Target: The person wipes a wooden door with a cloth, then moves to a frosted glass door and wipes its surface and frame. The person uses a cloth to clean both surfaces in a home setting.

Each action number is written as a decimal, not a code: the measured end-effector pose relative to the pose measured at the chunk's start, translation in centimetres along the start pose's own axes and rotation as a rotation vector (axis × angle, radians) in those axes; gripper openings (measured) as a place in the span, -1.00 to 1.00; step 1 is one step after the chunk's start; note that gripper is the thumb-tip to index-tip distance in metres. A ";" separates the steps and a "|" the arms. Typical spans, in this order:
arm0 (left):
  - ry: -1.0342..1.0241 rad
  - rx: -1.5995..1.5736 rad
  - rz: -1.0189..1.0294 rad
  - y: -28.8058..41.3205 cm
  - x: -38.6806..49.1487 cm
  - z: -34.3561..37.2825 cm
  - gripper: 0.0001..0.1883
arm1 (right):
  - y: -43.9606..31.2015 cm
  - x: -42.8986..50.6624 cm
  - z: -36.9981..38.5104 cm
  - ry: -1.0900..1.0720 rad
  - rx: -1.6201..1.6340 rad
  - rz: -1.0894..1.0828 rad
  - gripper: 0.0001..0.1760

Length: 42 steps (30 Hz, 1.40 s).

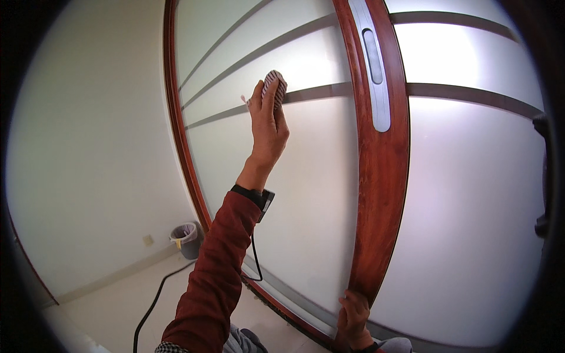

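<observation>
My left hand (pixel 267 114) is raised against a frosted glass panel (pixel 309 176) of a wood-framed sliding door. It grips a folded striped cloth (pixel 274 88) that lies over a dark horizontal strip (pixel 318 92) on the glass. Low on the right, my right hand (pixel 354 315) holds the lower part of the reddish wooden door stile (pixel 379 185), its fingers bent around the edge. A long silver recessed handle (pixel 375 66) is set into that stile, higher up.
A second frosted panel (pixel 468 198) stands right of the stile. At the lower left, a lined waste bin (pixel 190 249) stands by the white wall (pixel 97 132), near a wall socket (pixel 147 240). A black cable (pixel 154 295) runs over the tiled floor (pixel 106 313).
</observation>
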<state>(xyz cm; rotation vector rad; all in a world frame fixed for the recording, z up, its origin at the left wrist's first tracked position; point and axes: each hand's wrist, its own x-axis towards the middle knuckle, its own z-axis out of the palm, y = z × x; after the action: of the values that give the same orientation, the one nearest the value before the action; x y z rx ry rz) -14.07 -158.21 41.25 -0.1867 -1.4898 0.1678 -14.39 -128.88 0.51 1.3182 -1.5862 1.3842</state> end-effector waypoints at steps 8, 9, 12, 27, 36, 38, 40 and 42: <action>-0.149 0.054 -0.196 6.5 -20.7 -3.5 -0.45 | -0.6 0.1 -0.4 0.008 -0.026 0.015 -0.75; -0.204 0.089 -0.261 7.8 -24.0 -4.5 -0.47 | -0.6 0.2 -0.4 0.004 -0.023 0.014 -0.75; -0.247 0.015 -0.315 8.9 -29.1 -6.0 -0.47 | -0.7 0.2 0.0 -0.008 -0.041 0.005 -0.75; -0.009 0.029 -0.071 -8.1 -11.6 -1.6 -0.40 | 0.3 0.4 8.1 -0.339 0.257 0.141 -0.76; -0.529 -0.119 0.020 -2.1 -36.8 -8.7 -0.49 | 2.5 1.9 10.8 -0.261 0.217 0.154 -0.80; -0.484 -0.150 0.049 -5.2 -33.3 -7.9 -0.45 | 2.2 2.6 11.2 -0.236 0.184 0.184 -0.80; -0.296 0.003 0.090 -8.8 -27.3 -5.0 -0.36 | 1.3 3.3 11.6 -0.187 0.156 0.196 -0.80; -0.202 0.141 0.108 -12.8 -19.9 -4.2 -0.43 | -0.4 3.8 11.8 -0.156 0.129 0.208 -0.82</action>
<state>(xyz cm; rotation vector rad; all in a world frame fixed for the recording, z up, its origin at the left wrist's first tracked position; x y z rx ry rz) -11.40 -175.24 24.56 -0.1390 -1.6629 0.3874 -13.45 -141.25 1.35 1.3980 -1.8063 1.5641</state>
